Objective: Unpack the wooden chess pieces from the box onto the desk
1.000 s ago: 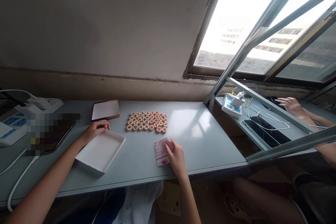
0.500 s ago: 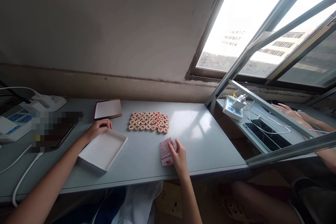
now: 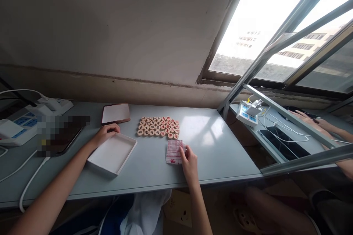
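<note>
**A:** Where are the hands, taking the block of wooden game discs [image 3: 159,128] as the marker?

**B:** The right hand [image 3: 189,160] lies on the grey surface [image 3: 215,147] just in front of the discs, toward their right end. Its fingers [image 3: 185,152] are curled onto the right edge of a folded sheet [image 3: 174,151] printed with red lines. The sheet lies flat, right in front of the block's nearest row, close to it; I can't tell if they touch.

**A:** And the left?

**B:** The left hand [image 3: 105,133] is to the left of the discs, resting on the far rim of a shallow white box tray [image 3: 112,153]. The fingers are bent loosely over that rim, a light hold rather than a tight one. The tray sits at an angle, left of the discs and nearer the person.

**A:** Anything else round the discs?

**B:** A flat lid with a brown border [image 3: 115,113] lies left of them, just behind the left hand, near the wall. Farther left is a dark tablet [image 3: 64,136], partly blurred, and beyond it white power strips [image 3: 33,115] with cables running off the front edge.

**A:** And on the right?

**B:** Well to the right of the discs, past an open window frame [image 3: 286,115], a second surface carries another power strip [image 3: 247,114], white cables and a black tablet [image 3: 285,142]. Another person's hand [image 3: 306,119] rests there, well apart from the discs.
</note>
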`<move>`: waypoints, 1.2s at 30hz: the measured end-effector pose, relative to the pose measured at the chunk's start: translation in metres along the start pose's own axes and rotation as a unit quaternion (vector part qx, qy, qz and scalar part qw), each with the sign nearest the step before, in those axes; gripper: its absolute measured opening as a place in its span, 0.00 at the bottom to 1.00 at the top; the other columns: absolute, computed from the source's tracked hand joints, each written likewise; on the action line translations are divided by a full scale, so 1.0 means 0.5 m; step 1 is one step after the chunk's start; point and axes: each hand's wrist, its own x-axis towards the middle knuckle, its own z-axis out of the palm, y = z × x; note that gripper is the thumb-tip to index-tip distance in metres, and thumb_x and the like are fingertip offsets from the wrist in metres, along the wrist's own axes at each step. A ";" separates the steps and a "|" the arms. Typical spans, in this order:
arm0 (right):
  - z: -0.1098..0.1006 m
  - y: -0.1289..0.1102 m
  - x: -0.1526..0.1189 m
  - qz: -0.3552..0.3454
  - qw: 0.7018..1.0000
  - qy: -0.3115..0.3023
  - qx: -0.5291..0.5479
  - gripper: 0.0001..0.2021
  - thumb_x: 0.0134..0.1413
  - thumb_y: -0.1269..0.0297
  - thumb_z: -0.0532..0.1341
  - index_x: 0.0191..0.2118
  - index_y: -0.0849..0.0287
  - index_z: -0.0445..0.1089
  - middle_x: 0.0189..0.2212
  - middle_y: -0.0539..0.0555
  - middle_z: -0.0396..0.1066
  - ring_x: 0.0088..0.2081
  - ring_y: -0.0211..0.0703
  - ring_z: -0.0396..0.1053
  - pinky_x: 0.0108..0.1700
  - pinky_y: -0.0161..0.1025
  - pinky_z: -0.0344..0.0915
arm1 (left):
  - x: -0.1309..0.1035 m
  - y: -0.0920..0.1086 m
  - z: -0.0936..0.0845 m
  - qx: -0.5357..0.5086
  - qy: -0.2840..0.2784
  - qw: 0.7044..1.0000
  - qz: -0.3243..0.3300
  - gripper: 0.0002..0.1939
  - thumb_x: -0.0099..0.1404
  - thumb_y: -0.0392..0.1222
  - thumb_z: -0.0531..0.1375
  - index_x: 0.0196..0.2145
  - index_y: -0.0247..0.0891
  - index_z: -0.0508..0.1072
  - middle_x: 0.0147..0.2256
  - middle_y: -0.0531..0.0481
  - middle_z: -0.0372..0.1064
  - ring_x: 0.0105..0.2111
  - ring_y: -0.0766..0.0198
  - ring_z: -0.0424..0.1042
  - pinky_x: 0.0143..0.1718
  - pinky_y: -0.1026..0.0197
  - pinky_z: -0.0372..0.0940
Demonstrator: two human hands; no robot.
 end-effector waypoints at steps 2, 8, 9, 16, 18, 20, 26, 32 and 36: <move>0.001 -0.004 -0.002 -0.009 0.999 -0.007 -0.038 0.19 0.57 0.49 0.48 0.22 0.57 0.54 0.16 0.44 0.49 0.20 0.33 0.47 0.24 0.32 0.46 | -0.001 0.005 0.000 0.000 0.004 1.000 -0.002 0.08 0.50 0.38 0.49 0.23 0.35 0.66 0.32 0.48 0.65 0.36 0.60 0.63 0.40 0.64 0.57; 0.002 -0.007 -0.003 -0.019 0.995 -0.019 -0.096 0.26 0.56 0.44 0.47 0.16 0.59 0.53 0.13 0.46 0.51 0.20 0.34 0.46 0.23 0.33 0.45 | -0.007 0.024 0.005 -0.011 0.034 0.999 0.003 0.08 0.48 0.38 0.49 0.23 0.35 0.66 0.30 0.49 0.65 0.35 0.61 0.65 0.40 0.62 0.59; 0.002 -0.006 -0.003 -0.024 0.995 -0.020 -0.100 0.27 0.56 0.44 0.46 0.16 0.59 0.54 0.12 0.47 0.52 0.19 0.34 0.46 0.23 0.33 0.45 | -0.008 0.024 0.006 -0.013 0.042 0.999 0.005 0.08 0.48 0.38 0.49 0.22 0.36 0.66 0.30 0.49 0.65 0.35 0.60 0.65 0.40 0.62 0.59; 0.003 -0.006 0.001 -0.054 0.987 -0.040 -0.149 0.29 0.55 0.42 0.45 0.14 0.59 0.60 0.12 0.53 0.59 0.18 0.37 0.51 0.22 0.36 0.48 | -0.012 0.013 0.009 -0.041 0.059 0.997 -0.008 0.07 0.47 0.36 0.49 0.23 0.37 0.67 0.30 0.49 0.67 0.34 0.60 0.66 0.38 0.61 0.61; 0.003 -0.011 -0.001 -0.048 0.986 -0.039 -0.157 0.29 0.55 0.42 0.45 0.14 0.58 0.60 0.12 0.52 0.59 0.18 0.38 0.53 0.22 0.35 0.49 | -0.014 0.012 0.011 -0.050 0.064 0.997 -0.008 0.07 0.47 0.35 0.49 0.23 0.37 0.67 0.29 0.49 0.67 0.34 0.60 0.66 0.37 0.61 0.61; 0.003 -0.016 -0.004 -0.041 0.983 -0.037 -0.173 0.27 0.54 0.42 0.45 0.17 0.57 0.61 0.13 0.52 0.60 0.18 0.39 0.55 0.21 0.35 0.50 | -0.015 0.011 0.012 -0.055 0.076 0.996 -0.004 0.07 0.47 0.35 0.49 0.22 0.37 0.66 0.29 0.49 0.67 0.33 0.60 0.66 0.37 0.60 0.60; 0.006 -0.022 -0.006 0.001 0.971 0.078 -0.228 0.22 0.51 0.41 0.48 0.38 0.56 0.61 0.31 0.58 0.68 0.30 0.49 0.68 0.26 0.37 0.58 | -0.019 0.011 0.008 -0.085 0.113 0.990 0.004 0.08 0.47 0.35 0.49 0.22 0.37 0.68 0.28 0.49 0.68 0.32 0.60 0.66 0.37 0.59 0.60; 0.007 -0.018 -0.001 -0.080 0.975 0.074 -0.195 0.23 0.53 0.45 0.46 0.43 0.58 0.59 0.33 0.58 0.64 0.33 0.48 0.66 0.28 0.40 0.62 | -0.030 0.023 -0.004 -0.114 0.203 0.972 0.026 0.10 0.50 0.34 0.48 0.21 0.36 0.68 0.28 0.49 0.67 0.32 0.61 0.66 0.37 0.60 0.60; 0.015 -0.037 -0.009 -0.156 0.968 0.114 -0.161 0.17 0.55 0.50 0.49 0.43 0.55 0.60 0.37 0.60 0.64 0.33 0.49 0.66 0.31 0.45 0.64 | -0.040 0.035 -0.008 -0.071 0.325 0.943 0.034 0.10 0.54 0.34 0.48 0.20 0.36 0.66 0.27 0.49 0.64 0.32 0.61 0.65 0.35 0.60 0.60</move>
